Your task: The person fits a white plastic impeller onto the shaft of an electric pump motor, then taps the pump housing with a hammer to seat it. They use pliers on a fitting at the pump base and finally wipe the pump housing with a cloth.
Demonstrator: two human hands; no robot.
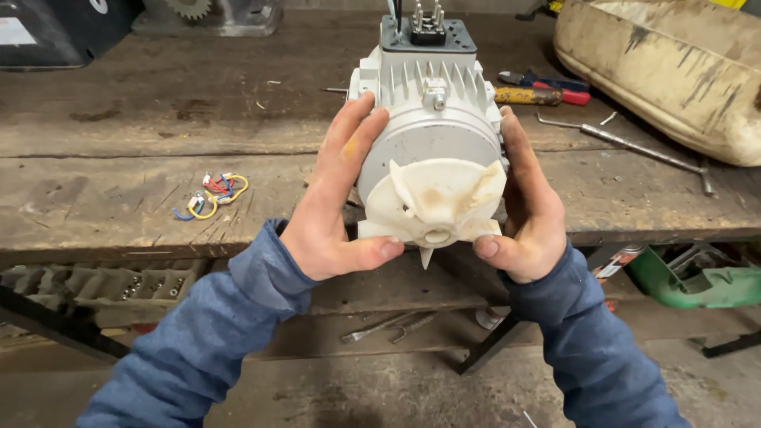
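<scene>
A light grey electric motor [432, 127] with cooling fins lies at the front edge of a worn wooden workbench [119, 182], its fan end facing me. A cream plastic fan [436, 202] with several blades sits on that end. My left hand [333, 198] cups the left side of the motor, thumb pressed on the lower fan rim. My right hand [527, 214] holds the right side, thumb on the fan's lower right edge. A dark terminal block [426, 32] shows on the motor's far top. Blue sleeves cover both arms.
A bundle of short coloured wires [212, 196] lies left on the bench. Red-handled pliers [547, 87] and a long metal bar [634, 147] lie to the right, near a dirty cream housing [674, 63]. A green object [697, 277] and wrenches [388, 325] lie below.
</scene>
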